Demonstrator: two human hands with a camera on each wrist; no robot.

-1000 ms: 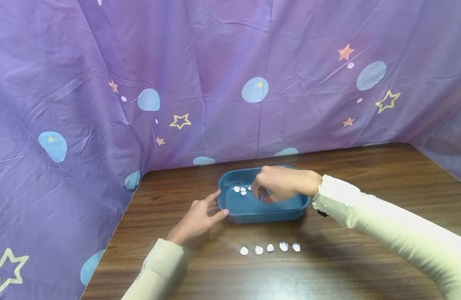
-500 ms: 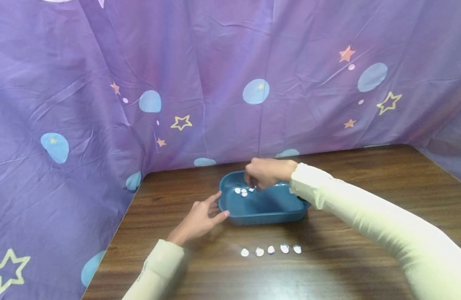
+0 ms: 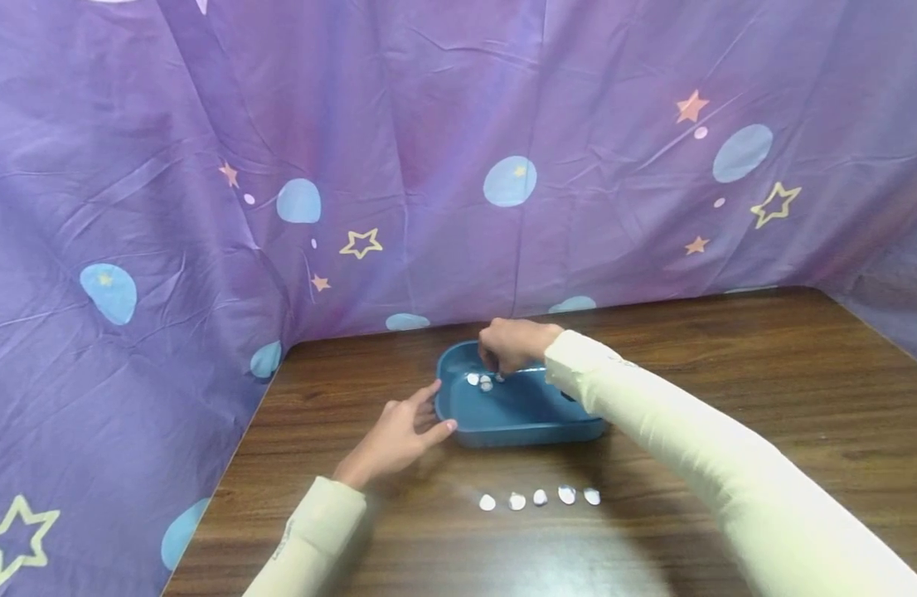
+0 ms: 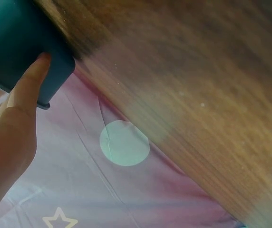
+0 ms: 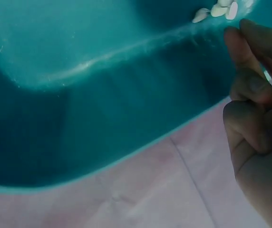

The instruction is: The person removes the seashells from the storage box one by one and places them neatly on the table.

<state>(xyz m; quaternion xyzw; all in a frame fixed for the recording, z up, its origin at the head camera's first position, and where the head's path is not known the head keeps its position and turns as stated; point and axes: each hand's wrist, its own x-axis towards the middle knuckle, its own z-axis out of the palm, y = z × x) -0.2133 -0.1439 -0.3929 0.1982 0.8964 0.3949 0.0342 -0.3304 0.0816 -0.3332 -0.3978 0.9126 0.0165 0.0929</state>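
Observation:
A blue plastic basin (image 3: 529, 433) with rounded corners stands on the table. My left hand (image 3: 390, 438) reaches to its left end, thumb at the near corner and forefinger at the rim. In the left wrist view the straight forefinger lies against the basin (image 4: 12, 42) wall. My right hand (image 3: 514, 344) is inside the basin, close over a few small white shell-like pieces (image 3: 486, 385). In the right wrist view its thumb and forefinger tips nearly meet beside the white pieces (image 5: 219, 9), nothing showing between them; the other fingers are curled.
In front of the basin, several more whitish pieces (image 3: 540, 497) lie in a row on the brown wooden table (image 3: 339, 373). A purple curtain (image 3: 429, 124) with stars and blue spots hangs behind and to the left. The right sleeve (image 3: 675, 431) crosses the table.
The right hand has moved left inside the basin, from its middle to beside the white pieces, and its fingers have drawn together. The left hand, basin and row of pieces have stayed put.

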